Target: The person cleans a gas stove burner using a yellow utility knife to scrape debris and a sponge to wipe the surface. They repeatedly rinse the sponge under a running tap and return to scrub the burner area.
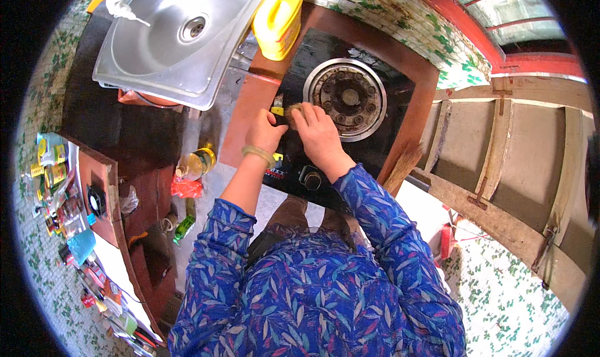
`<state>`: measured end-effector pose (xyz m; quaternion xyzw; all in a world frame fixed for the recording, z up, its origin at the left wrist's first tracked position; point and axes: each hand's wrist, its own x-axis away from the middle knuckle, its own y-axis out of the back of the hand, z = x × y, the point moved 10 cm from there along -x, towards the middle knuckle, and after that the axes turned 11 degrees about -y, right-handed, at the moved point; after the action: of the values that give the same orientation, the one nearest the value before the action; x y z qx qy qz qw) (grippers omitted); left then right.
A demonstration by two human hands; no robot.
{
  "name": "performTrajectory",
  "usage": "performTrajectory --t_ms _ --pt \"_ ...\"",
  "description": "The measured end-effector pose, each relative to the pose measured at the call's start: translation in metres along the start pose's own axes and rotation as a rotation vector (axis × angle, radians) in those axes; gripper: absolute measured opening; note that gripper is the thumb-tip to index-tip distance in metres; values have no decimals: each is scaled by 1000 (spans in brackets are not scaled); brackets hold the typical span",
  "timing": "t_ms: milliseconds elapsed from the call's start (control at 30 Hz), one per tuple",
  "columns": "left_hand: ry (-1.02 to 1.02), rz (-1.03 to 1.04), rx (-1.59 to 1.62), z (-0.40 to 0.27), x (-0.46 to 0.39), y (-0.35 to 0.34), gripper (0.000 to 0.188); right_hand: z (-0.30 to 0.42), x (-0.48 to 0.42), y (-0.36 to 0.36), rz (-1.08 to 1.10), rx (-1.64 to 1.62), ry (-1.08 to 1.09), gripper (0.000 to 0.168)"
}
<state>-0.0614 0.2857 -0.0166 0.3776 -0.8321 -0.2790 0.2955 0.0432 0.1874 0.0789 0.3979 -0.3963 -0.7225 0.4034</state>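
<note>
A black glass gas cooktop [393, 111] with one round burner [349, 96] lies before me. My right hand [316, 129] is closed over a brownish scouring pad [294, 115], at the cooktop's left side, just left of the burner's ring. My left hand [266, 131], with a pale bangle at its wrist, is close beside it at the cooktop's left edge. Its fingers are around a dark thing with a yellow part [277, 110], perhaps a scraper or knife; its full shape is hidden. The control knob [311, 180] is near the front edge, below my right hand.
A yellow plastic jug [277, 21] stands behind my left hand, beside a steel sink [164, 82]. An oil bottle [197, 164] and a green bottle [185, 227] are low at the left. A wooden door [525, 146] is at the right; bottles and packets line the far left.
</note>
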Motion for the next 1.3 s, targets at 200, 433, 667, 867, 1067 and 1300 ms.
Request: performTrajectory --t_ms 200,433,667,867,1067,1300 --pt "-22 -32 -147 -22 1 -1 34 -21 15 -16 140 12 -128 51" --pt "-84 -94 -199 -30 4 0 32 -38 25 -24 292 81 -216 50" --pt "-23 -57 -227 -28 5 -2 31 -41 38 -5 296 58 -95 46" --pt "-30 -79 -215 -26 8 -2 32 -71 59 8 318 80 -57 39" --pt "-21 -66 -212 -28 7 -2 31 -107 67 27 374 201 -43 40" --pt "-1 -80 -201 -20 6 -5 30 -50 51 43 102 -7 -66 44"
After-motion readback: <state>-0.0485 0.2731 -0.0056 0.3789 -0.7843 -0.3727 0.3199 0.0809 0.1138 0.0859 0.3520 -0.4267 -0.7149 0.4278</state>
